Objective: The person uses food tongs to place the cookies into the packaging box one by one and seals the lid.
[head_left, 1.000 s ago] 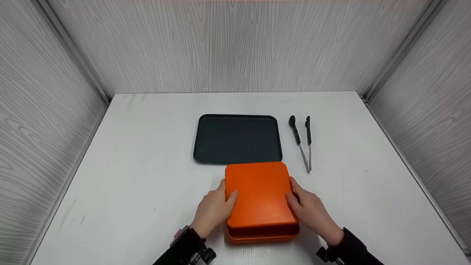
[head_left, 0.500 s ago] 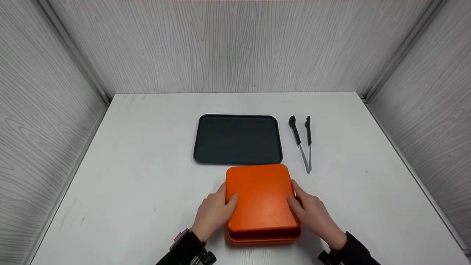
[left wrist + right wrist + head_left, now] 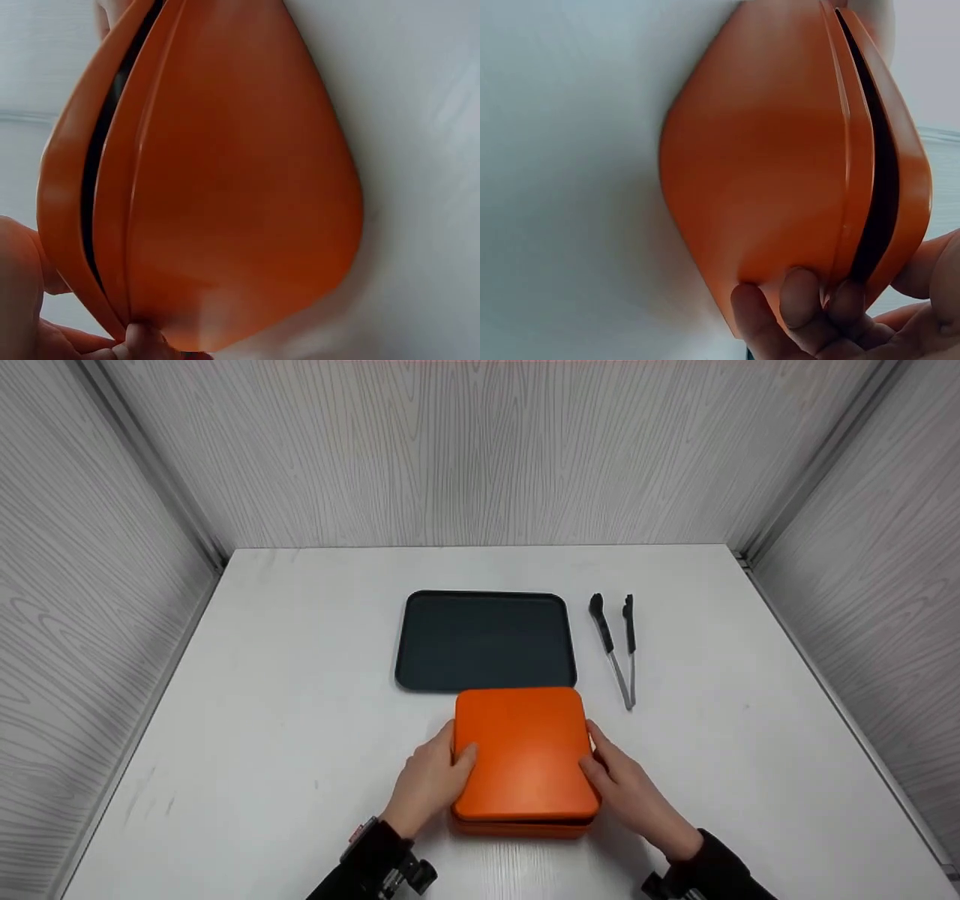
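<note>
An orange square lid (image 3: 521,750) lies over a matching orange box (image 3: 521,831) near the front of the table. My left hand (image 3: 430,781) grips the lid's left side, its thumb on top and fingers around the edge. On the other side, my right hand (image 3: 636,793) holds the lid with the thumb above. In the right wrist view its fingertips (image 3: 801,292) touch the wall of the box (image 3: 765,150). A dark narrow gap shows between lid and box along the near side in both wrist views. The box's inside is hidden.
A dark rectangular tray (image 3: 486,641) lies just behind the box, its near edge close to the lid. Right of the tray are tongs (image 3: 615,652) with black ends, spread apart. Grey wood-grain panels (image 3: 480,457) border the table at the back and sides.
The lid's near edge has come down toward the box, so the gap there is narrower. Box, lid and both hands have shifted slightly left and away from the front.
</note>
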Action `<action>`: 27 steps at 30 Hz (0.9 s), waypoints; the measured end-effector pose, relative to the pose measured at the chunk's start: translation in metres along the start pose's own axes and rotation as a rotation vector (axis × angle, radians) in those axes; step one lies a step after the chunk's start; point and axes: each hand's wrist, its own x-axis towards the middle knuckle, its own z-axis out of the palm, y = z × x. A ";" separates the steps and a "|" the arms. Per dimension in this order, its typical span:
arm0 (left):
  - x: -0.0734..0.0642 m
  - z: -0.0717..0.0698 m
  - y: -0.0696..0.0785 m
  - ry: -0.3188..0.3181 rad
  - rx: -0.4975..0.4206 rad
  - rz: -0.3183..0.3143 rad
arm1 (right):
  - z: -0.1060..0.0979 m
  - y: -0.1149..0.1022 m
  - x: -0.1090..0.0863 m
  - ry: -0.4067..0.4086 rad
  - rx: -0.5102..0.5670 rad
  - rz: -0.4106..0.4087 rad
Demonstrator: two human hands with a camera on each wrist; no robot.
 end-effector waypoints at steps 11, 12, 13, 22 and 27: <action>-0.004 0.000 0.000 -0.009 -0.051 -0.018 | 0.002 0.005 -0.004 -0.107 0.060 0.012; -0.004 0.000 0.000 -0.014 -0.053 -0.019 | 0.001 0.005 -0.005 -0.114 0.066 0.015; -0.004 -0.001 0.000 -0.021 -0.056 -0.021 | 0.001 0.005 -0.005 -0.120 0.074 0.016; -0.003 -0.002 -0.001 -0.057 -0.028 -0.047 | 0.000 0.006 -0.007 -0.107 0.151 0.091; -0.004 -0.001 -0.003 -0.044 0.003 -0.014 | -0.003 0.008 -0.007 -0.131 0.162 0.077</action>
